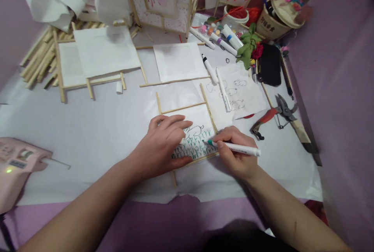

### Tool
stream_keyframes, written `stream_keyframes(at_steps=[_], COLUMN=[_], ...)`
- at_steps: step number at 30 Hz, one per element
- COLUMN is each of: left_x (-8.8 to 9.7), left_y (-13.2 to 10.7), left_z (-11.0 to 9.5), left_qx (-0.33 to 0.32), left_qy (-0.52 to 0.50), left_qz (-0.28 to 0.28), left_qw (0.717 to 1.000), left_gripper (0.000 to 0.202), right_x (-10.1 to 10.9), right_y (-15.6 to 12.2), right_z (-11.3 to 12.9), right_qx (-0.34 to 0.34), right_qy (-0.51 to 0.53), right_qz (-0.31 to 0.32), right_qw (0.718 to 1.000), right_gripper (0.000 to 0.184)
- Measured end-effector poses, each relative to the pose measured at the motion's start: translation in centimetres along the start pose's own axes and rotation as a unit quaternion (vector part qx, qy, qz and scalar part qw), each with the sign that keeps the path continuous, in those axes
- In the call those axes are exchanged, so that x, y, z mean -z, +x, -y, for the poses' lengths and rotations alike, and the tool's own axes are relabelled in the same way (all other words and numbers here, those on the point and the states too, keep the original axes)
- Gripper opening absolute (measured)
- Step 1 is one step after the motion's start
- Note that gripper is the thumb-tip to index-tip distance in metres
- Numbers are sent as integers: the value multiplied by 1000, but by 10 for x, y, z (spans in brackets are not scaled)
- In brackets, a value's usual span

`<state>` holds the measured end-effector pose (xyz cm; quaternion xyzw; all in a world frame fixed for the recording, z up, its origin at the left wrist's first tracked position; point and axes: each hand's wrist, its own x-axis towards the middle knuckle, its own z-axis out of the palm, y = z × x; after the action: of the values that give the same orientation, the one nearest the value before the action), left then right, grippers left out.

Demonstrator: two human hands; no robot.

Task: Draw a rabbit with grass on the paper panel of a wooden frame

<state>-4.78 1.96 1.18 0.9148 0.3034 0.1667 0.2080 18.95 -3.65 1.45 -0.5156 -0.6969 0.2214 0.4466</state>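
My right hand is closed around a green marker with a white barrel. Its green tip is at the drawing of grass on a white paper panel. Rows of small green strokes fill the lower part, with a dark outlined animal shape above, partly covered by my fingers. Thin wooden sticks frame the panel. My left hand lies flat over the panel's left side, fingers stretched out and nothing in them. A sheet with sketched outlines lies beyond my right hand.
Two more stick-framed panels lie farther back. Loose sticks are piled at the back left. Pruning shears and a black phone-like object lie right. A pink device with a thin metal rod sits left. Several markers lie behind.
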Motion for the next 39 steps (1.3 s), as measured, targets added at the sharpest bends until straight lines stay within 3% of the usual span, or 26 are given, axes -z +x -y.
stream_keyframes(at_steps=[7, 15, 23, 39], left_x=[1, 1, 0, 1], left_y=[0, 0, -1, 0], left_z=[-1, -1, -1, -1], left_qx=[-3, 3, 7, 5], left_qy=[-1, -7, -18, -14], left_qz=[-1, 3, 1, -1], left_qw=[1000, 1000, 1000, 1000], left_gripper=[37, 36, 35, 34], right_x=[1, 1, -15, -19], right_y=[-1, -1, 1, -1], right_z=[0, 4, 22, 16], right_qx=[-25, -9, 63, 43], right_qy=[11, -3, -1, 10], right_qz=[16, -39, 47, 49], right_qw=[999, 999, 997, 998], right_gripper=[16, 10, 10, 8])
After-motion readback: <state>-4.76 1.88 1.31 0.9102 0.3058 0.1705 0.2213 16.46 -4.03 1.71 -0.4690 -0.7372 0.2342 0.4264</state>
